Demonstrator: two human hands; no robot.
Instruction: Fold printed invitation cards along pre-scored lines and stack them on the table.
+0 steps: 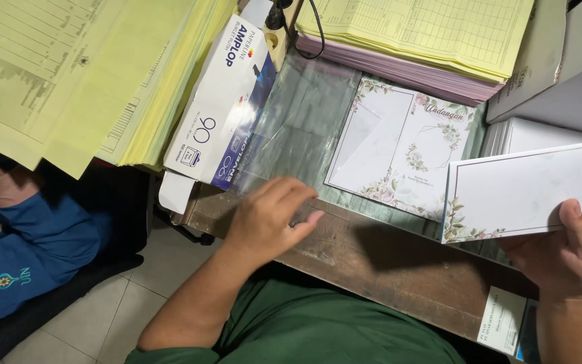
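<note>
While my right hand (564, 253) grips the card (530, 192) (long axis left-right), my left hand (271, 216) rests open, fingers flat on the sleeves (298, 121), well left of the card.

yellow form stacks (89, 74) left and top (426, 27) | purple sheets (399, 71) beneath top stack | white-blue envelope box (220, 108) | flat floral card (399, 148) | wooden table (372, 256) | blue sleeve (28, 249)

A small print or stationery workshop. A worn wooden desk (372, 259) carries tall stacks of yellow printed forms (82, 74) at its far left corner, pink paper (399, 67) along the far edge, an envelope box (220, 108), clear plastic sleeves (298, 128) and floral invitation cards (405, 148).
</note>
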